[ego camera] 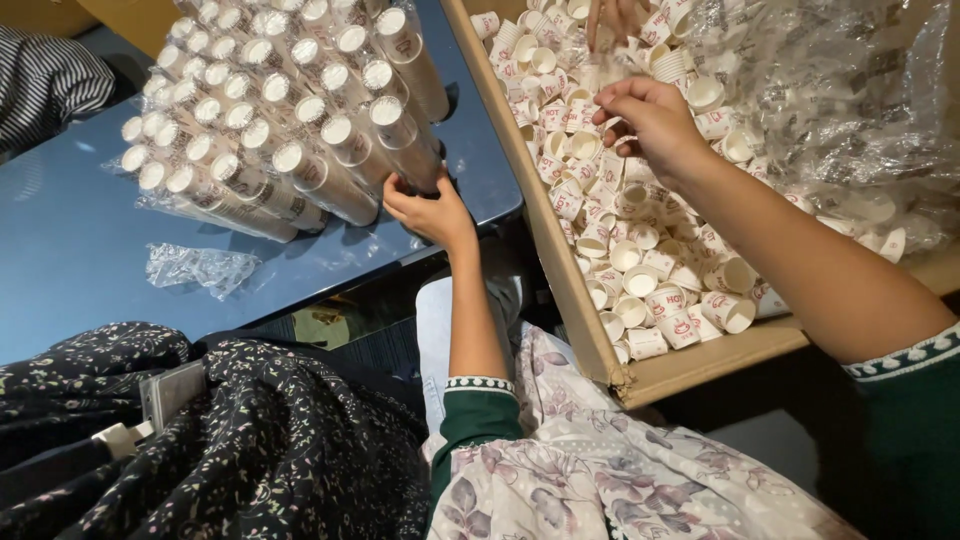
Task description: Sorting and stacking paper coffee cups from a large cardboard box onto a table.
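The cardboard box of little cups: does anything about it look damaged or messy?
Yes. The cardboard box has a torn, frayed near corner. Inside, the loose paper cups lie jumbled every way, unlike the wrapped stacks on the blue table. A stray scrap of plastic wrap lies on that table.

A glossy blue table (70,240) reflects light beside a dark floor (770,390).

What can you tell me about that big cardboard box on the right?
The cardboard box is brown, open-topped and shallow, its near corner frayed. It lies beside the blue table, filled with loose small white paper cups with red print and crumpled clear plastic wrap. The right hand reaches in among the cups.
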